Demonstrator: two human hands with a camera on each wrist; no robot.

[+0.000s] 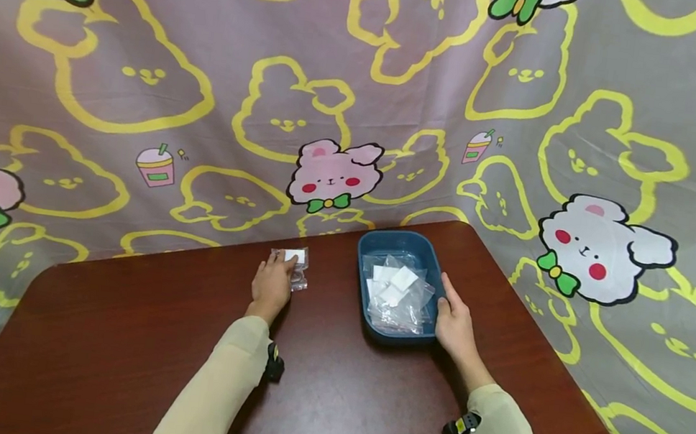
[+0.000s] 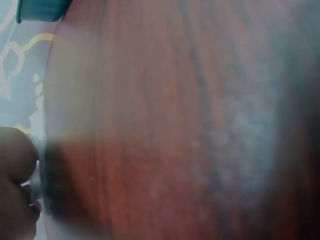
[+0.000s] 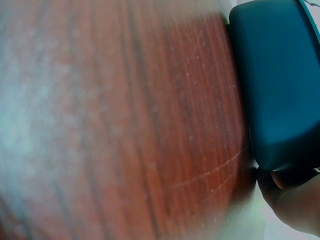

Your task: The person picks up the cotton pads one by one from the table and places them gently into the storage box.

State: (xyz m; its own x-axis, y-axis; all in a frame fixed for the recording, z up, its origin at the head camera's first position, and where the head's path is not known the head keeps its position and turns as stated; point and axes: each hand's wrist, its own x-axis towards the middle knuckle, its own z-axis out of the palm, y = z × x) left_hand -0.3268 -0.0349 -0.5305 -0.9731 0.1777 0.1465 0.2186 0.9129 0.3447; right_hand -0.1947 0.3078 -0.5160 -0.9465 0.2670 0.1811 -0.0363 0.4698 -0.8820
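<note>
My left hand (image 1: 273, 286) reaches to the back edge of the table, its fingertips resting on a small clear plastic bag (image 1: 299, 281) with a white piece inside. In the left wrist view, fingers (image 2: 17, 155) show at the left border against the clear plastic. A dark blue rectangular bin (image 1: 431, 256) stands to the right, holding a pile of clear bags with white pieces (image 1: 392, 291). My right hand (image 1: 457, 324) lies along the bin's right side, fingers pointing forward and touching its outer wall. The right wrist view shows a digit right at the bin's lower edge.
The dark reddish-brown wooden table (image 1: 326, 395) has a rounded back left corner. A patterned cloth (image 1: 257, 104) with cartoon rabbits hangs close behind the table and along its right side. A small black device (image 1: 458, 432) is strapped at each wrist.
</note>
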